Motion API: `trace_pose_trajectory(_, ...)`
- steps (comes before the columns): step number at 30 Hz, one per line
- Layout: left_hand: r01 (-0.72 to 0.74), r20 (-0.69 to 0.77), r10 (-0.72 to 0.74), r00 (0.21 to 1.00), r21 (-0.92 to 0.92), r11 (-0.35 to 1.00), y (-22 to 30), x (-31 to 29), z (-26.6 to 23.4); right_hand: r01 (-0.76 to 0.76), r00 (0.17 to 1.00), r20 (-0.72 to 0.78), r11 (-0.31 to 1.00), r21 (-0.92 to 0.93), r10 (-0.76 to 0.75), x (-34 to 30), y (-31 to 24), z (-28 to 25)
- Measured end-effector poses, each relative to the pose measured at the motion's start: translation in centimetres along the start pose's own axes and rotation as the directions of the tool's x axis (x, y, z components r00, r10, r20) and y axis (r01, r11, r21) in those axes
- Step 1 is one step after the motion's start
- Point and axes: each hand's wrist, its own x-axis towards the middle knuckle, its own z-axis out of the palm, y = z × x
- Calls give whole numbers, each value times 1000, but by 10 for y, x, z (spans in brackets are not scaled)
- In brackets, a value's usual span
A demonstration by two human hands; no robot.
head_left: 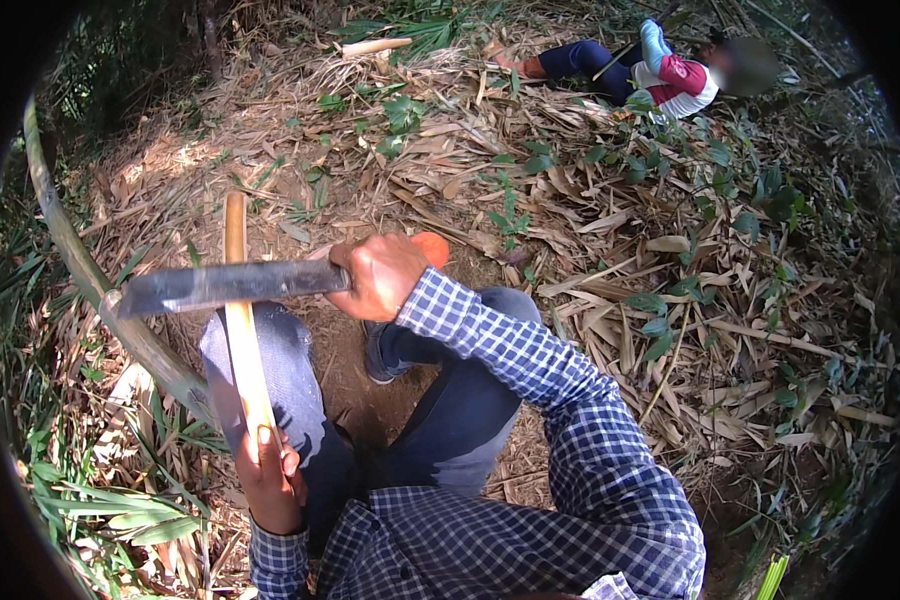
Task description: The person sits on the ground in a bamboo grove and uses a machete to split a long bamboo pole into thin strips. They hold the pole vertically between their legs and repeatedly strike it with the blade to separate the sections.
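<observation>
Wood strip (pixel 250 368) lies over my left knee (pixel 288 352), my left hand (pixel 270 482) clasped round its near end, probably to steady it; my right hand (pixel 383 274), well apart, grips the machete (pixel 232 287) crosswise over it, likely for safety.

Light: outdoor daylight, patchy; brightest flecks at left, on leaf litter (pixel 175 155) and foliage (pixel 155 530). Wooden strip (pixel 246 350): strongly lit, pale, near washed out along its lower length. Trouser leg (pixel 295 375): sunlit at the knee, shadow toward the thigh. Blade (pixel 235 286): dull sheen, outline slightly soft. Far person (pixel 685 85): head blurred. Right margin: dimmer. Rim: fisheye curvature, black rounded border.
</observation>
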Motion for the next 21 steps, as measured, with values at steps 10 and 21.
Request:
trace_pose_trajectory(10, -4, -1, 4, 1000, -9, 1000, 3, 0, -3, 48, 998, -46, 998, -27, -49, 3, -1, 8)
trace_pose_trajectory(21, -10, 10, 10, 1000, 26, 1000, 2, 1, -3, 50, 999, 2, 996, 71, -50, -13, -26, -2)
